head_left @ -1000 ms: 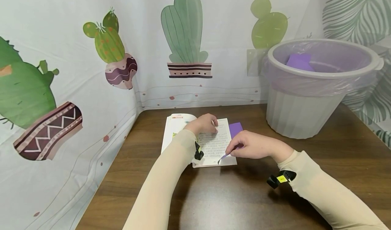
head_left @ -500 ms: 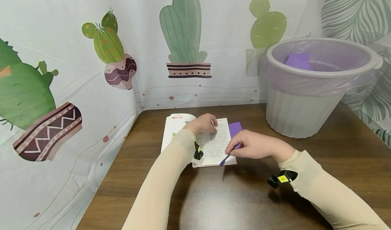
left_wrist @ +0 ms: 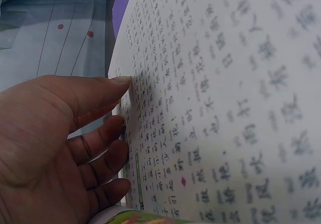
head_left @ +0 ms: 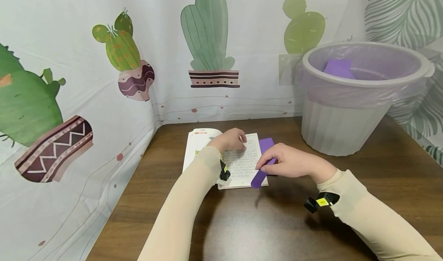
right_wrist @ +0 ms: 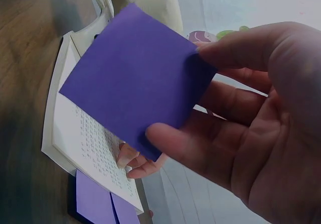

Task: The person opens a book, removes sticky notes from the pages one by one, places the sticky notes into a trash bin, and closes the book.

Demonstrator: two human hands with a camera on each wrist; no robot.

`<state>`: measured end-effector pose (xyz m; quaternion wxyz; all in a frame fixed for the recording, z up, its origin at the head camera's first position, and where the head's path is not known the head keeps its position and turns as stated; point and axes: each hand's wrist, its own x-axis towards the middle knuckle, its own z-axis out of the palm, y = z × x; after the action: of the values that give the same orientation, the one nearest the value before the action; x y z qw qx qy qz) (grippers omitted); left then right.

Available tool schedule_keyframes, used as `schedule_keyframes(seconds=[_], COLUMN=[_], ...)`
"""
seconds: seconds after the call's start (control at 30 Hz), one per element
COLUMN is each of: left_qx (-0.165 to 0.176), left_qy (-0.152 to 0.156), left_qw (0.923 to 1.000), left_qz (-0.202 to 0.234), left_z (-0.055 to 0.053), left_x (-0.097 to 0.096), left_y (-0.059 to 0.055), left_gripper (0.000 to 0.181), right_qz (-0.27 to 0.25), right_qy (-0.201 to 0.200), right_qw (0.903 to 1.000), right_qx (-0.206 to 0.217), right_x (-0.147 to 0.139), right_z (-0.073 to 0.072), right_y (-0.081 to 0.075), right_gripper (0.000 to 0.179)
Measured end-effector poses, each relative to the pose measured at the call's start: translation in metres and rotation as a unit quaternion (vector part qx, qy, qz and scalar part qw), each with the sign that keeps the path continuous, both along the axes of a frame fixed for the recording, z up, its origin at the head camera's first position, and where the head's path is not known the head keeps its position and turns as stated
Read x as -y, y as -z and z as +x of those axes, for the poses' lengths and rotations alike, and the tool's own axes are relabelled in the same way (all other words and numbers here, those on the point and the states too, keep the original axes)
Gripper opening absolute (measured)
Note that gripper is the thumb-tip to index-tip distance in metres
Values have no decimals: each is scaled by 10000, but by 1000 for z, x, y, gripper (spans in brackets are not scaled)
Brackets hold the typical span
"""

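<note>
An open book (head_left: 238,168) with printed text lies on the table, its left-hand page partly curled up. My left hand (head_left: 230,139) rests on the book with loosely bent fingers, the thumb touching the text page in the left wrist view. With thumb and fingers my right hand (head_left: 290,161) pinches a small purple square of paper (right_wrist: 128,78) by its edge. It hangs tilted over the page's lower right corner. More purple paper (right_wrist: 93,199) lies at the book's right edge, partly covered by the right hand in the head view.
A grey waste bin (head_left: 340,128) lined with a clear bag stands at the back right of the brown wooden table (head_left: 235,230). Inside it, a purple piece (head_left: 338,69) shows. A cactus-patterned cloth (head_left: 256,99) hangs behind the table and along its left.
The purple paper in my right hand has turned from edge-on to show more of its face. The right hand has barely shifted, while the left stays put on the book.
</note>
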<state>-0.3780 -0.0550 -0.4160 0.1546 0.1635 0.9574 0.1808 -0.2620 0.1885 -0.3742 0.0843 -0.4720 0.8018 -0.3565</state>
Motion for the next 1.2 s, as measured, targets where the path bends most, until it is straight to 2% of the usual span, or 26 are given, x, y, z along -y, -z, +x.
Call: schedule_keyframes(seconds=[0.17,0.37,0.67,0.87,1.2], left_qx=[-12,4,-8,2,-127], left_qy=[18,-19,-43,-90,-11], left_qw=[10000,10000,10000,9999,9998], left_qz=[9,70,28,59,-129], left_z=[-2,-2,-2,-1,-5], left_x=[1,3,3,1,2], left_y=[3,5,3,1,6], left_gripper=[24,24,24,23,22], right_qz=[-193,-445,-825,-826,-298], right_qy=[107,191,387,383,527], right_qw=[9998,9987,9945,9906,9832], right_qx=[21,-160,-511,-1021,-1721], right_x=[1,1,-4,-9,-20], right_z=[0,0,0,-5,-9], right_y=[-2,-5,-21,-40,-88], right_gripper=[15,14,17,18,22])
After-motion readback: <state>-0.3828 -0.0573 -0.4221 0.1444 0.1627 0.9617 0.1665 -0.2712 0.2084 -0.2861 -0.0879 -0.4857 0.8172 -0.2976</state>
